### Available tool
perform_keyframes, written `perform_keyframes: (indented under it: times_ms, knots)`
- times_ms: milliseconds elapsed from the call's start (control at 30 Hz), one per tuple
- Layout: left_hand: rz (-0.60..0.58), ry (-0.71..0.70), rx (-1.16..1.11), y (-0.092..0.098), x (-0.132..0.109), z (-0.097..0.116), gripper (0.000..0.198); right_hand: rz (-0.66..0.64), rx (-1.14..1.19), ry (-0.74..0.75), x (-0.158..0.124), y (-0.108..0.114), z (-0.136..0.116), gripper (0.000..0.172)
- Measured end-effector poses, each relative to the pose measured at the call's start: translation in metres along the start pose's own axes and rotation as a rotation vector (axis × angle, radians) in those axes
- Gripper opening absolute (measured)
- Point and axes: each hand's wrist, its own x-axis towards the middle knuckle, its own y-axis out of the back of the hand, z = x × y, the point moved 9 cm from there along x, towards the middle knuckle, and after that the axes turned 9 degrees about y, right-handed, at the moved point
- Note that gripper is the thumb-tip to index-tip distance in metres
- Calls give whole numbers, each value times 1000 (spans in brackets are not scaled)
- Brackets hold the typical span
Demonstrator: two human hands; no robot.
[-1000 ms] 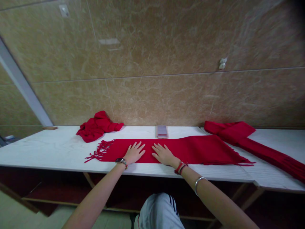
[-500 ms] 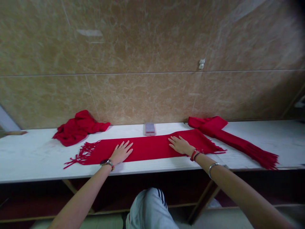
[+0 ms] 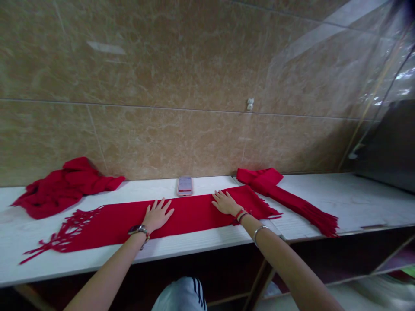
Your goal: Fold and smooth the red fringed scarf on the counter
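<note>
Rightward along the fringed red scarf (image 3: 191, 215), spread flat near the front of the white counter (image 3: 152, 188), the right hand (image 3: 226, 204) has been moved from the left hand (image 3: 155, 218), so more cloth is spanned by both loosely flattened, ungrasping hands.

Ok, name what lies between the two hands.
In the head view, a bare stretch of the spread scarf lies between left hand and right hand.
</note>
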Motion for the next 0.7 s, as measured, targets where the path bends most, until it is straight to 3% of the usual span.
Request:
perform_keyframes:
  times_ms: [233,400,500,600,700]
  knots:
    - [-19,32,10,-14,5,-9,54,-100,-25,-194,-62,-10,114,42]
    - [-30,31,10,-12,5,-6,54,-124,-28,-310,-87,-1,161,43]
    - [-28,31,8,-13,6,-7,54,-38,-57,-288,-79,14,145,47]
    - [-23,29,7,-15,8,-9,54,76,-52,-65,-60,22,86,50]
    - [-17,28,2,-16,9,-10,54,61,-4,99,-52,11,37,49]
